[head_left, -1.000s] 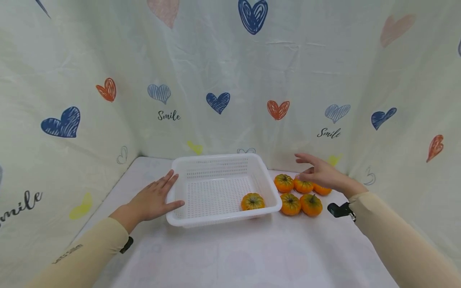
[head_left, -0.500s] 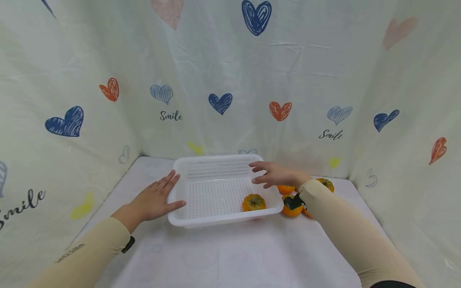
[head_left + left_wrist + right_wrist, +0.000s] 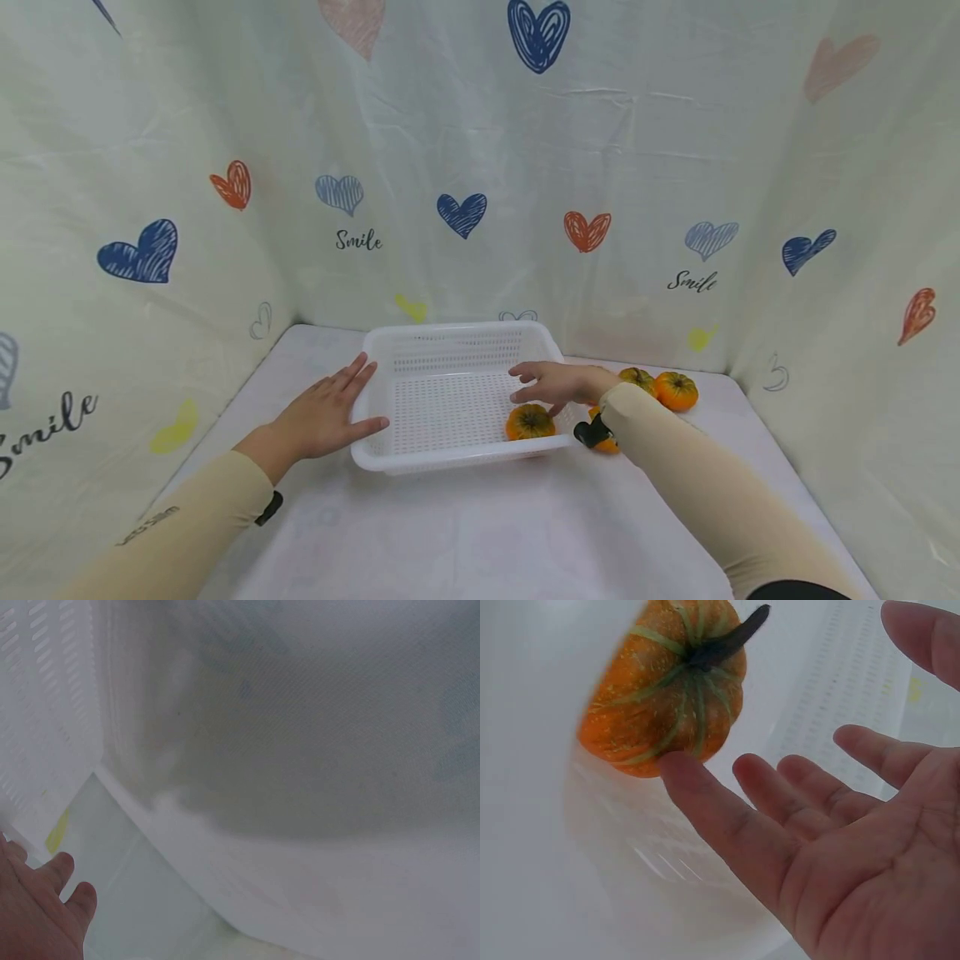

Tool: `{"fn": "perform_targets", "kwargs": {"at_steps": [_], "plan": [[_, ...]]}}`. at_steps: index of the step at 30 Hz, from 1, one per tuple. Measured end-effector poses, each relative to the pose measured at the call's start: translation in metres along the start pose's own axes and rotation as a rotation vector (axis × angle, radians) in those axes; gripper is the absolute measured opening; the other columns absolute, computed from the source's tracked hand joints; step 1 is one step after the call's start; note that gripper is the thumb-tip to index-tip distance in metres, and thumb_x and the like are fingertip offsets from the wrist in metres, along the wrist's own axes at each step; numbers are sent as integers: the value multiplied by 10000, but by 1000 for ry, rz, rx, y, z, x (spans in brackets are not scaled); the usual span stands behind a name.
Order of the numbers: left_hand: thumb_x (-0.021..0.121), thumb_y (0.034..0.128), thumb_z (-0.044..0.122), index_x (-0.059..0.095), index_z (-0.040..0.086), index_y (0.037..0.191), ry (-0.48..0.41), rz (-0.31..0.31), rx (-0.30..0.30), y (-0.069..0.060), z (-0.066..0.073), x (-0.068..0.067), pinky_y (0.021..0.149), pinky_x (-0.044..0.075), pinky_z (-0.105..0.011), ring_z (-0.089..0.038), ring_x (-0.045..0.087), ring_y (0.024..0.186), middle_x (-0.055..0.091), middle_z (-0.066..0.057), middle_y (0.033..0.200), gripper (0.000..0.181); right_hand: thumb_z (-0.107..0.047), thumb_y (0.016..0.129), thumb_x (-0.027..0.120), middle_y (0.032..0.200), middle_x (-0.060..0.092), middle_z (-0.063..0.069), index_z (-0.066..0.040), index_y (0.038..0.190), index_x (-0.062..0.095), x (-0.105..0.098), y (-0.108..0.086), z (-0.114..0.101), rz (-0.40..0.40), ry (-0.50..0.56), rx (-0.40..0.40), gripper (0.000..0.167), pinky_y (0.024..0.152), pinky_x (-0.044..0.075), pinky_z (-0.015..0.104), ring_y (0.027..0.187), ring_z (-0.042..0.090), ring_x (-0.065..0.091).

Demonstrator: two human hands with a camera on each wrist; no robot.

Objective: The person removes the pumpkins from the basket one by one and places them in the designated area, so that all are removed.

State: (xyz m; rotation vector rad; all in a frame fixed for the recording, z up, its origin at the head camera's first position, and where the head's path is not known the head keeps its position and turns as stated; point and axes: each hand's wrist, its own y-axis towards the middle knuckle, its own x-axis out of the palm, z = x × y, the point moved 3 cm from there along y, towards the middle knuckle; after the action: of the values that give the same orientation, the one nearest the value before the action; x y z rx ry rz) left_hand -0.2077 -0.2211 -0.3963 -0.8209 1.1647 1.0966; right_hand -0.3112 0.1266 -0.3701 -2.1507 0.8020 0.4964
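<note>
A white plastic basket (image 3: pixel 450 457) with slotted walls stands on the table, holding one small orange-and-green pumpkin (image 3: pixel 530 422) in its front right corner. My left hand (image 3: pixel 307 419) lies along the basket's left rim with fingers spread and straight. In the left wrist view some of its fingers (image 3: pixel 60 870) show beside the basket wall. Inside the basket, my right hand (image 3: pixel 551 383) is over the pumpkin, its fingers apart. The right wrist view shows a bare palm (image 3: pixel 885 855), and one fingertip overlaps the dark-stemmed pumpkin (image 3: pixel 667 690); whether it touches cannot be told.
To the basket's right, two pumpkins (image 3: pixel 677 392) show beyond my right forearm, and another pumpkin (image 3: pixel 606 445) peeks out beneath the wrist. The sleeve (image 3: pixel 675 458) hides part of that group. A heart-printed curtain (image 3: pixel 465 125) encloses the white table (image 3: pixel 450 533).
My right hand has moved left from above the outside pumpkins to over the basket, then down toward the pumpkin in it. My left hand stays at the rim.
</note>
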Motion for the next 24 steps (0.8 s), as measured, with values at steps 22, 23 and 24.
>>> {"fn": "perform_targets", "kwargs": {"at_steps": [22,23,24], "plan": [[461,924,715,202,7,1574,20,18,6,0,-1,2,1140,241,-592,-415,248,1452,145,-207,1633,996,-194,932,676,1552,323,206,-65,1523,370,19,24,-24,-115,158,-65,678,972,497,510,1305,307,476],[456,923,719,200,8,1575,19,15,3,0,-1,2,1140,238,-594,-415,245,1453,142,-206,1634,998,-189,930,678,1553,322,206,-65,1523,371,19,25,-26,-115,164,-71,679,973,497,508,1310,311,472],[453,922,722,200,6,1575,17,14,2,-1,0,1,1138,239,-597,-418,245,1452,142,-208,1634,1001,-184,931,673,1551,324,205,-69,1523,373,19,25,-27,-114,161,-74,673,970,500,505,1313,315,467]]}}
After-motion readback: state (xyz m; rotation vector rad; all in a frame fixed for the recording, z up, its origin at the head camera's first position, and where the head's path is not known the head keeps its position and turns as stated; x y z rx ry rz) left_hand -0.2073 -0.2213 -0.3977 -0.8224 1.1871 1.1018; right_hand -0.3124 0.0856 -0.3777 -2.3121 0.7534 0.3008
